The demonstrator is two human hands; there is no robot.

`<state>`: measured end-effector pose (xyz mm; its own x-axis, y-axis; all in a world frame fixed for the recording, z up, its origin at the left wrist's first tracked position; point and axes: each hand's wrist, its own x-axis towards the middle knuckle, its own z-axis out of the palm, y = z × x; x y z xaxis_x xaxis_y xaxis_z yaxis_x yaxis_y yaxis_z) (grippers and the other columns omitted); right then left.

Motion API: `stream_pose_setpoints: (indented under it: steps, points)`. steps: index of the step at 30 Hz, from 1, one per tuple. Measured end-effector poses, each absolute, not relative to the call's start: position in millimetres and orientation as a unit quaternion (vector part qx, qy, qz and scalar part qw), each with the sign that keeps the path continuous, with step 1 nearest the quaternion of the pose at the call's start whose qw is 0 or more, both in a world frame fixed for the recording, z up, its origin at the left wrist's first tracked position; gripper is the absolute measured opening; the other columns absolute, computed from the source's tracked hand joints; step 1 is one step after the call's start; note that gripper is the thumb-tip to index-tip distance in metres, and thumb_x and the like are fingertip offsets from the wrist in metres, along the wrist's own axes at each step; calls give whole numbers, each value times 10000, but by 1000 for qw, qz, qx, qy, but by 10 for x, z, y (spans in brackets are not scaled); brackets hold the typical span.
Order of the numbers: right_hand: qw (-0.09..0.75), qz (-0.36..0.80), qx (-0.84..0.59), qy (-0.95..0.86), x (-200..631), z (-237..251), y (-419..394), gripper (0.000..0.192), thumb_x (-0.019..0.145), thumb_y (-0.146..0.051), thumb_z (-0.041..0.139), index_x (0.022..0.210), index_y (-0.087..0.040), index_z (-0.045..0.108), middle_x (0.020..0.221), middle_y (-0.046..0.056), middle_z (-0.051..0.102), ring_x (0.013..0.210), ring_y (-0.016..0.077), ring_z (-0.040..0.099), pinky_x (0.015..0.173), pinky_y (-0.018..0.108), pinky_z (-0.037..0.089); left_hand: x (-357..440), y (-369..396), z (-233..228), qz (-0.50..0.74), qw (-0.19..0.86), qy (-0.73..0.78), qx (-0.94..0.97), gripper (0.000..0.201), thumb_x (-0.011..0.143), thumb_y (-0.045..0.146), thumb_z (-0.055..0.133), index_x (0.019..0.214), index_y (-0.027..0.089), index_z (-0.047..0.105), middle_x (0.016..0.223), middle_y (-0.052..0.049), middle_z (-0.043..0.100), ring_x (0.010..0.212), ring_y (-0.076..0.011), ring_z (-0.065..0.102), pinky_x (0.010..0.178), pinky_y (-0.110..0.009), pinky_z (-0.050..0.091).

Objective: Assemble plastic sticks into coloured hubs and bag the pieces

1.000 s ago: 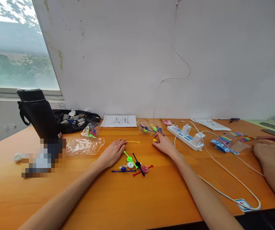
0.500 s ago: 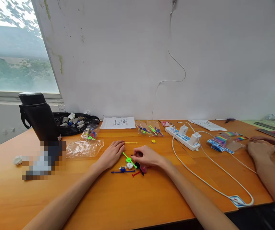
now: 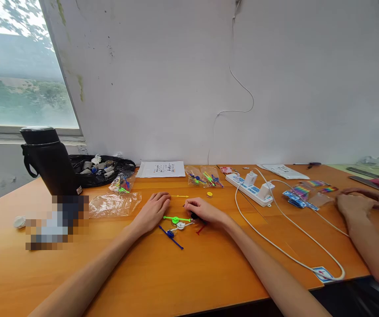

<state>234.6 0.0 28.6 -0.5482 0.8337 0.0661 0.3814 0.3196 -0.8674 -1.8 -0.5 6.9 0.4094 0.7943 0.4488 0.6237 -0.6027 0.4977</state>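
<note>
Plastic and thin, the black arrow-shaped pointer with round hub (image 3: 194, 215) lies mid-table, likely light and bendable, best pinched at its hub, where the right hand (image 3: 201, 210) grips it; the left hand (image 3: 152, 210) rests flat, released.

Four loose sticks (image 3: 176, 219), one flask (image 3: 49, 160), two chargers (image 3: 250, 178)

Flask (image 3: 51, 163) left of power strip (image 3: 250, 190) (both on table (image 3: 209, 273)).

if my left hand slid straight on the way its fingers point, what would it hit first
Probably the thin yellow stick, lying just past the left hand fingertips, toward the wall. Depth is hard to judge; it may pass just beside it toward the small bags.
</note>
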Motion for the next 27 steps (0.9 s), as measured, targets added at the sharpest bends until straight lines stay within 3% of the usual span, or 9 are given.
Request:
stream_pose_setpoints:
  steps: [4,9,13,17,20,24,27]
  points:
    - [287,473,-393,-734,2324,241,34,311,852,-419,526,655,-183,483,636,-29,474,572,97,377,517,210,297,54,-89,187,401,191,399,802,395,1003,408,340,1157,237,661,1246,-80,625,1230,-242,512,1112,-417,352]
    - [356,589,-396,-607,2258,238,12,246,809,-367,520,656,-200,425,543,-78,318,456,70,202,433,217,135,178,-155,167,405,449,362,710,376,951,476,435,1111,215,653,1135,-93,677,1010,-224,647,935,-367,505]
    - [365,688,-365,-511,2204,254,-18,225,794,-362,543,677,-204,432,485,-115,225,422,61,90,420,224,54,227,-150,108,399,537,357,652,356,898,455,529,1119,193,625,1167,-104,660,971,-208,660,919,-357,511]
    - [407,710,-345,-461,2152,228,-16,248,764,-352,636,699,-181,467,527,-94,369,418,39,195,416,202,100,247,-189,126,369,564,346,653,285,889,393,558,1087,199,624,1091,-83,670,970,-200,652,911,-342,506]
    - [450,719,-338,-407,2125,200,1,246,747,-333,688,729,-165,509,579,-69,480,445,37,327,431,177,214,270,-236,142,359,581,329,652,284,886,363,580,1127,215,596,1082,-78,662,977,-203,648,898,-342,514]
    - [475,733,-318,-368,2107,171,23,181,754,-272,706,777,-144,580,662,-27,595,518,47,464,513,165,370,305,-274,188,421,518,313,676,378,855,367,657,1199,249,552,1244,-87,594,1109,-227,592,898,-335,518]
    - [483,736,-298,-368,2100,164,23,174,747,-256,729,785,-129,616,723,8,644,606,62,545,594,167,434,313,-279,258,464,465,307,689,298,862,377,660,1108,220,599,1147,-77,623,1112,-222,568,966,-342,477]
